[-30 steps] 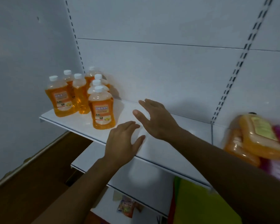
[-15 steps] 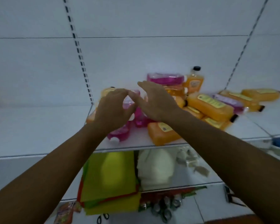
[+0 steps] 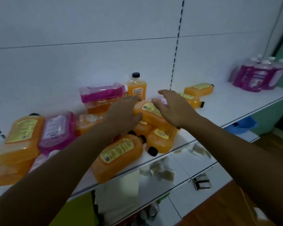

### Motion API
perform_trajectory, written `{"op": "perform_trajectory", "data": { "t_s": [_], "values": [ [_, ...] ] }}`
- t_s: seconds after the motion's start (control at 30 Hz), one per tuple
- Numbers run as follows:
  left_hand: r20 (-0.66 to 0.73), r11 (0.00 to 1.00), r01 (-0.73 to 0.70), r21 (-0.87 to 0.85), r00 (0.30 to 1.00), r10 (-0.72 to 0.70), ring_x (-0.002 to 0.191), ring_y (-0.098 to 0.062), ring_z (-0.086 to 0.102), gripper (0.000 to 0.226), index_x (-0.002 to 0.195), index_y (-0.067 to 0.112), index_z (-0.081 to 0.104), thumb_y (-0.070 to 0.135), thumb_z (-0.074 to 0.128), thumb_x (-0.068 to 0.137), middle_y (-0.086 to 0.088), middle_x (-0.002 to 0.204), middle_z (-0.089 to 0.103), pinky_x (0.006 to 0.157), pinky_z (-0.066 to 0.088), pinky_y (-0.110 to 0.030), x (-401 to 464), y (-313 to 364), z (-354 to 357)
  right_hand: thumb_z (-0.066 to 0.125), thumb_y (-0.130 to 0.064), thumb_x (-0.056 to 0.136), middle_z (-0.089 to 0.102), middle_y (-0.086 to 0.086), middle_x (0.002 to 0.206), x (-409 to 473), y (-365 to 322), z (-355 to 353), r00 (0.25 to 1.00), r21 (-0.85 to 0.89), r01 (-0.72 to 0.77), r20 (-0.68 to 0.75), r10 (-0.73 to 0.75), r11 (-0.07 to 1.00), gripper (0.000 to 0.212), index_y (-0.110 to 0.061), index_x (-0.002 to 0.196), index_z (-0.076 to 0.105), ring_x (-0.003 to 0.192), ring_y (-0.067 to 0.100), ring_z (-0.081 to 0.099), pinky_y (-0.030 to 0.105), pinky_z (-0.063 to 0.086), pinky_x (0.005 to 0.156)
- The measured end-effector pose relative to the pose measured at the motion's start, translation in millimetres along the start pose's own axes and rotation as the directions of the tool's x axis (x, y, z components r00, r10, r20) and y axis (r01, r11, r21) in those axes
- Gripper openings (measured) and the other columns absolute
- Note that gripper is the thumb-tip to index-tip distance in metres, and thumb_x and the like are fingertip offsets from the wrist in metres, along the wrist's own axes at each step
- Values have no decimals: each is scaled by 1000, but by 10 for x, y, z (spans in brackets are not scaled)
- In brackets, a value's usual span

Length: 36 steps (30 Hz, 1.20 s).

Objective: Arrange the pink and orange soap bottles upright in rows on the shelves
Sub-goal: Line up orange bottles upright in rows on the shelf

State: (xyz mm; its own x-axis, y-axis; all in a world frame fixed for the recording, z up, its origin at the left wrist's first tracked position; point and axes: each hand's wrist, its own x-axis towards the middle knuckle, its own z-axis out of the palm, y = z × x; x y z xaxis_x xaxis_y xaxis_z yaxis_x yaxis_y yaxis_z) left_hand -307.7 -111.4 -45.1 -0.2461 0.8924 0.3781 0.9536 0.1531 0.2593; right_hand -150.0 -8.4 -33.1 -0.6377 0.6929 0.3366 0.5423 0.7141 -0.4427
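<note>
From the head view, the gaze is now swinging right, away from the upright orange row to the jumbled pile on the shelf (image 3: 219,101). The left hand (image 3: 122,115) is closing its grip on a lying orange bottle (image 3: 151,114); the right hand (image 3: 173,106) is hovering beside it, grip released. Upright pink bottles (image 3: 258,75) are standing far right. Judging by this, another pick is beginning.

left hand (image 3: 123,112): your palm and fingertips are hidden behind its back.
pile of bottles (image 3: 137,128): your forearms cover its middle.
far-left orange bottles (image 3: 5,173): cut by the frame edge.
labels: print too small for you to read.
lower shelf items (image 3: 157,172): blurred, unidentifiable.
</note>
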Motion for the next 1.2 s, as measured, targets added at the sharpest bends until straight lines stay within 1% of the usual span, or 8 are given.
{"op": "perform_trajectory", "data": {
  "t_s": [0.2,0.43,0.6,0.73,0.83,0.97,1.03,1.2],
  "values": [
    [185,986,-164,-1,969,162,139,-24,34,75,146,24,34,36,67,80,-2,150,40,112,29,-52,395,56,306,35,-46,101,51,10,140,127,493,-127,986,68,-160,60,156,985,52,-11,139,45,124,25,50,31,36,94],
    [486,956,-237,170,865,128,148,-21,1,95,152,31,6,26,69,82,4,161,11,118,0,-46,643,273,475,44,-56,95,51,3,139,136,732,7,932,169,-124,358,57,978,62,-21,145,37,119,22,55,27,44,88],
    [457,936,-236,261,884,96,147,-22,12,95,151,34,14,41,73,77,5,158,21,119,5,-54,696,346,560,46,-58,92,56,-1,131,149,837,88,923,250,-35,379,-65,968,57,-26,140,42,115,18,55,36,51,94],
    [393,929,-218,298,915,89,144,-24,21,97,150,36,17,49,74,72,6,155,29,114,18,-57,673,372,543,51,-45,95,55,0,129,152,843,31,940,366,-15,321,-111,931,49,-22,138,45,108,12,52,26,47,87],
    [280,979,-122,166,957,72,132,-23,41,93,146,30,30,46,79,69,2,144,45,105,38,-50,614,437,427,49,-55,92,56,-7,120,197,826,-75,972,485,-5,209,-110,874,54,-21,134,50,106,10,54,21,45,78],
    [160,973,38,-227,987,-1,107,-14,57,83,139,27,41,27,83,67,5,123,58,88,51,-35,502,513,134,44,-64,87,64,-12,97,243,664,-253,982,767,31,96,-162,641,48,-28,115,58,90,5,63,25,51,75],
    [118,934,88,-346,992,-50,96,-10,62,69,130,29,47,22,81,70,8,111,62,81,55,-32,398,541,-19,46,-57,90,63,-13,101,233,544,-275,965,790,101,70,-253,605,36,-35,117,54,96,5,62,22,50,79],
    [97,838,180,-514,984,-152,86,-15,67,37,110,21,57,18,72,76,-1,94,67,77,59,-36,-31,513,-332,65,-47,85,62,-4,117,181,108,-155,896,858,199,35,-442,473,52,-38,132,44,110,14,61,32,54,85]
  ]
}}
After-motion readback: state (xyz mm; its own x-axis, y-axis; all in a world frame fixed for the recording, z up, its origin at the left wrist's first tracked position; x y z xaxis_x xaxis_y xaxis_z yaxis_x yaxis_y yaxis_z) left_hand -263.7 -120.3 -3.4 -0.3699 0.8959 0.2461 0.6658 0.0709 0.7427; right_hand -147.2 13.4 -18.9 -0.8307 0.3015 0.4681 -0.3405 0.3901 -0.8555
